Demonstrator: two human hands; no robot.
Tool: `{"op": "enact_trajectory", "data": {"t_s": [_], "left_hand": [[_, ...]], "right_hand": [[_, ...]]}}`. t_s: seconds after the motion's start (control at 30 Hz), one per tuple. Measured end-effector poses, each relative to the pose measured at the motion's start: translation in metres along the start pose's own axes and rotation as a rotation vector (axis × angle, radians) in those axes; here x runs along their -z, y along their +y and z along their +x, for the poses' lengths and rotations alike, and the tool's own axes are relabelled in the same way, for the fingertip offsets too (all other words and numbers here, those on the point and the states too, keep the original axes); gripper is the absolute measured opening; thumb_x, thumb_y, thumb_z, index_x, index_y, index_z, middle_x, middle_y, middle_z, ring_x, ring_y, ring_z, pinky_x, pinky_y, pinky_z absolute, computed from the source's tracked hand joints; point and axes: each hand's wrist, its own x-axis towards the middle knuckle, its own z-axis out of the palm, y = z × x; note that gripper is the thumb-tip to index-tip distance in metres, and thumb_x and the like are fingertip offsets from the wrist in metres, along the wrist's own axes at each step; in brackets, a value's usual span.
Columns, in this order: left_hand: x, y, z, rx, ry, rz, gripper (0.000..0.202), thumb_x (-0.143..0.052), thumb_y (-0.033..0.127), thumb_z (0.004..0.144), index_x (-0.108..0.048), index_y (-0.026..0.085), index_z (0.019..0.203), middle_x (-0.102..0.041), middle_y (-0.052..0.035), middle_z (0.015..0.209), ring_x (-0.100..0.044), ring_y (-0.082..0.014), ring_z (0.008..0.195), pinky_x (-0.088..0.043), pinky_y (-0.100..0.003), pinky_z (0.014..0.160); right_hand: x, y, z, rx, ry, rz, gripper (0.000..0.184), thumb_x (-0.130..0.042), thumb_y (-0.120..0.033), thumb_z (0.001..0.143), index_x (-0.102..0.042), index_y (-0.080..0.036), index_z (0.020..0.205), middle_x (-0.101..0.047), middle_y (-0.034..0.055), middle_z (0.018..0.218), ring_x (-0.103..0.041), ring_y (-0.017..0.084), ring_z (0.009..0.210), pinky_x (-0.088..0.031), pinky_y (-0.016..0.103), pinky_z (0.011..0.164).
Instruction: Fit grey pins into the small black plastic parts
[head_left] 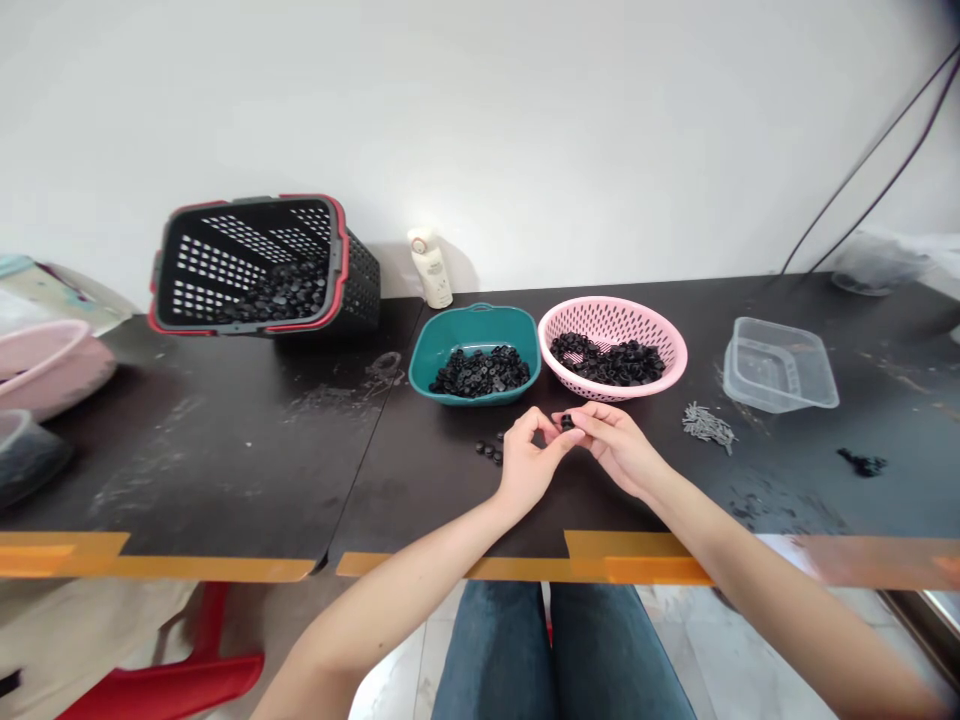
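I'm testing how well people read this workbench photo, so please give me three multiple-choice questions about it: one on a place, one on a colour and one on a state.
1. What stands directly to the right of the teal tub in this view?
A. A clear plastic tray
B. A pink perforated bowl
C. A white bottle

2. What colour is the rim of the black perforated basket?
A. Blue
B. Yellow
C. Red

3. What is the right hand doing?
A. Pinching a small black piece
B. Resting flat on the table
C. Gripping the pink perforated bowl's rim

1. B: it sits right beside the tub.
2. C: a red band runs around the basket's opening.
3. A: the piece shows at its fingertips, in front of the bowl.
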Motion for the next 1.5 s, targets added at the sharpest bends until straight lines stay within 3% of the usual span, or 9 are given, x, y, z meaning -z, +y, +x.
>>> {"op": "enact_trajectory", "data": {"t_s": [0.17, 0.43, 0.6, 0.8, 1.0, 1.5], "left_hand": [[0.0, -0.004, 0.001, 0.01, 0.001, -0.011, 0.039, -0.073, 0.039, 0.07, -0.041, 0.018, 0.061, -0.045, 0.0048, 0.062, -0.047, -0.0106, 0.064, -0.04, -0.024, 0.066], [0.001, -0.006, 0.004, -0.042, 0.036, 0.097, 0.043, -0.073, 0.042, 0.069, -0.04, 0.018, 0.058, -0.043, 0.0048, 0.059, -0.043, -0.0111, 0.061, -0.037, -0.024, 0.062], [0.005, -0.001, 0.003, -0.165, 0.006, 0.188, 0.038, -0.07, 0.04, 0.073, -0.043, 0.019, 0.057, -0.046, 0.0028, 0.059, -0.046, -0.014, 0.067, -0.038, -0.027, 0.066], [0.007, 0.005, 0.002, -0.252, -0.04, 0.296, 0.028, -0.056, 0.035, 0.086, -0.048, 0.02, 0.065, -0.049, 0.0015, 0.062, -0.046, -0.0141, 0.066, -0.037, -0.028, 0.07], [0.006, 0.005, 0.004, -0.341, -0.074, 0.411, 0.029, -0.054, 0.034, 0.087, -0.045, 0.02, 0.063, -0.05, 0.0014, 0.062, -0.045, -0.0139, 0.062, -0.035, -0.032, 0.073], [0.001, 0.005, -0.003, -0.223, -0.048, 0.386, 0.031, -0.047, 0.034, 0.091, -0.044, 0.02, 0.063, -0.048, 0.0017, 0.06, -0.044, -0.0146, 0.061, -0.032, -0.031, 0.071]], "right_hand": [[0.002, 0.002, 0.001, -0.051, -0.019, 0.016, 0.014, -0.077, -0.031, 0.069, -0.071, -0.021, 0.076, -0.072, 0.0022, 0.085, -0.065, 0.015, 0.08, -0.051, 0.031, 0.081], [0.001, 0.009, 0.001, -0.015, 0.086, 0.008, 0.019, -0.079, -0.032, 0.066, -0.071, -0.021, 0.079, -0.07, 0.0025, 0.081, -0.063, 0.014, 0.075, -0.051, 0.028, 0.074], [-0.002, 0.009, 0.001, -0.028, 0.099, 0.057, 0.018, -0.079, -0.031, 0.066, -0.071, -0.02, 0.078, -0.069, 0.0008, 0.079, -0.062, 0.012, 0.073, -0.05, 0.026, 0.072], [-0.003, 0.009, 0.0, 0.019, 0.078, 0.055, 0.018, -0.079, -0.034, 0.066, -0.071, -0.021, 0.075, -0.07, 0.0007, 0.08, -0.064, 0.015, 0.077, -0.05, 0.033, 0.083], [-0.003, 0.005, -0.001, 0.007, 0.1, 0.053, 0.017, -0.077, -0.035, 0.069, -0.069, -0.02, 0.067, -0.07, 0.0012, 0.078, -0.063, 0.015, 0.075, -0.051, 0.031, 0.078], [-0.006, 0.008, -0.001, 0.008, 0.174, 0.028, 0.019, -0.078, -0.033, 0.068, -0.066, -0.019, 0.064, -0.067, 0.0008, 0.071, -0.061, 0.014, 0.07, -0.053, 0.031, 0.075]]}}
